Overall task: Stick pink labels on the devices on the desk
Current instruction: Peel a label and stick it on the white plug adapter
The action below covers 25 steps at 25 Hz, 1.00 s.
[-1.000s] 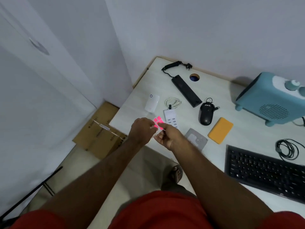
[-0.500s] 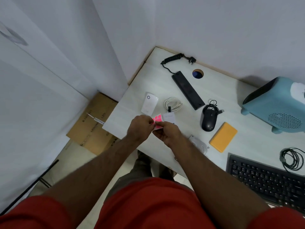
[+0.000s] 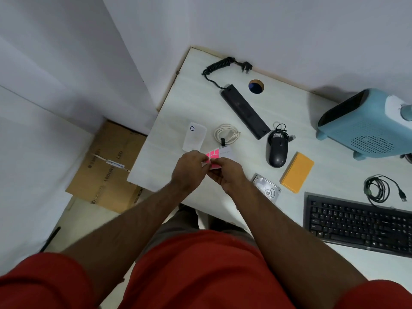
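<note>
A sheet of pink labels [image 3: 213, 157] is held between both hands over the desk's near left part. My left hand [image 3: 189, 169] pinches its left edge and my right hand [image 3: 226, 172] grips it from the right and below. Behind the hands lie a white charger hub [image 3: 227, 152], partly hidden, and a white power bank [image 3: 194, 139]. Further right on the desk sit a black mouse [image 3: 277, 152], an orange power bank [image 3: 297, 172], a bare hard drive [image 3: 267, 189], a black power strip [image 3: 244, 111], a black keyboard [image 3: 359, 226] and a blue heater [image 3: 367, 128].
A coiled white cable [image 3: 226, 133] lies beside the white power bank. A black cable bundle [image 3: 379, 189] sits above the keyboard. The desk [image 3: 196, 85] has a round cable hole [image 3: 256, 86] near the wall. A cardboard box [image 3: 107, 168] lies on the floor at the left.
The view has shifted, so the desk sits further right and lower in frame. Both hands stay together on the label sheet, with the fingers working at its left edge.
</note>
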Each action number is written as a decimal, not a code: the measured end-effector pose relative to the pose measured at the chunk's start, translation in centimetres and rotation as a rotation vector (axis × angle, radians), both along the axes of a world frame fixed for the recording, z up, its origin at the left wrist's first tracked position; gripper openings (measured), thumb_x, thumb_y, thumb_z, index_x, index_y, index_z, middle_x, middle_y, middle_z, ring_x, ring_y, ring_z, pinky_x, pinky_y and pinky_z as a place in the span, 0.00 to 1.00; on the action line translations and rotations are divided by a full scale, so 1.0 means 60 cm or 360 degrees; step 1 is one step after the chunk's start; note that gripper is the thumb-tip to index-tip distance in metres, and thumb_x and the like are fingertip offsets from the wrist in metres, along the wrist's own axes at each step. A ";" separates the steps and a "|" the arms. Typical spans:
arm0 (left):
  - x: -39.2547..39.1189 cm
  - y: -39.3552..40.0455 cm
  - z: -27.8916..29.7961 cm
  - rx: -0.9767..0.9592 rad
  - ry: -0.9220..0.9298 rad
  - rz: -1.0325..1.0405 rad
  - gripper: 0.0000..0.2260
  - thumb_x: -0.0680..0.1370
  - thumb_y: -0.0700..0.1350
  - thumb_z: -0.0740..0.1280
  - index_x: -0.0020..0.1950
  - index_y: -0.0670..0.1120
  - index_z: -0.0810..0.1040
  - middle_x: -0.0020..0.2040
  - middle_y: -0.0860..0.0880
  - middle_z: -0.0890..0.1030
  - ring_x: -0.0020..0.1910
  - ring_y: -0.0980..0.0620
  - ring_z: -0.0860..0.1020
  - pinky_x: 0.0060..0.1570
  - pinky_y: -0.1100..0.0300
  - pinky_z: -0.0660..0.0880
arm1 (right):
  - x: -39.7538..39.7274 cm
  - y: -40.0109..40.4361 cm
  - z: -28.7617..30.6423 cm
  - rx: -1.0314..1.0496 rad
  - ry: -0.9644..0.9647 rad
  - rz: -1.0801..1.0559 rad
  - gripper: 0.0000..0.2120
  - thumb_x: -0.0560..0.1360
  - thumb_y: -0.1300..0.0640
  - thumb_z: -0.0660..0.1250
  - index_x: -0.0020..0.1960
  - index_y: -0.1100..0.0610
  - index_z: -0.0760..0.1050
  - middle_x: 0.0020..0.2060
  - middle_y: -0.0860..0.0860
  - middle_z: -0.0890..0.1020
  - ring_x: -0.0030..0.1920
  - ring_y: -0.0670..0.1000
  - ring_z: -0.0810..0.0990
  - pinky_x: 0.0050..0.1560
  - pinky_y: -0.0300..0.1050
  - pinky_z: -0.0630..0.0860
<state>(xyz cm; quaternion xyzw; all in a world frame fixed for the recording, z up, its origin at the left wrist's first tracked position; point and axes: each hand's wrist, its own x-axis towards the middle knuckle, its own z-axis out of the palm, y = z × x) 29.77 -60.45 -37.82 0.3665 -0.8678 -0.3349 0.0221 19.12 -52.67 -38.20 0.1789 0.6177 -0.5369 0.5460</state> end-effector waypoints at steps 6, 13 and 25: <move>-0.012 -0.005 -0.001 -0.0033 0.0015 0.0045 0.11 0.77 0.47 0.68 0.54 0.42 0.84 0.48 0.43 0.84 0.46 0.46 0.81 0.49 0.54 0.76 | -0.009 0.005 0.000 -0.0013 -0.0061 -0.0015 0.06 0.77 0.66 0.68 0.53 0.65 0.79 0.37 0.58 0.85 0.36 0.53 0.85 0.40 0.46 0.84; -0.025 0.030 0.007 -0.0147 -0.0071 0.0189 0.11 0.78 0.47 0.66 0.50 0.43 0.85 0.44 0.45 0.85 0.42 0.47 0.82 0.47 0.50 0.80 | -0.035 0.019 -0.004 -0.0037 0.0049 0.0268 0.02 0.78 0.66 0.68 0.49 0.62 0.78 0.40 0.58 0.83 0.38 0.52 0.84 0.40 0.45 0.83; -0.047 0.039 -0.028 0.0274 0.0103 0.1168 0.07 0.75 0.45 0.69 0.47 0.42 0.83 0.44 0.47 0.84 0.42 0.50 0.80 0.47 0.58 0.77 | -0.075 0.002 -0.034 0.0034 0.0614 0.0704 0.09 0.75 0.66 0.68 0.37 0.58 0.77 0.39 0.59 0.82 0.41 0.57 0.83 0.39 0.47 0.84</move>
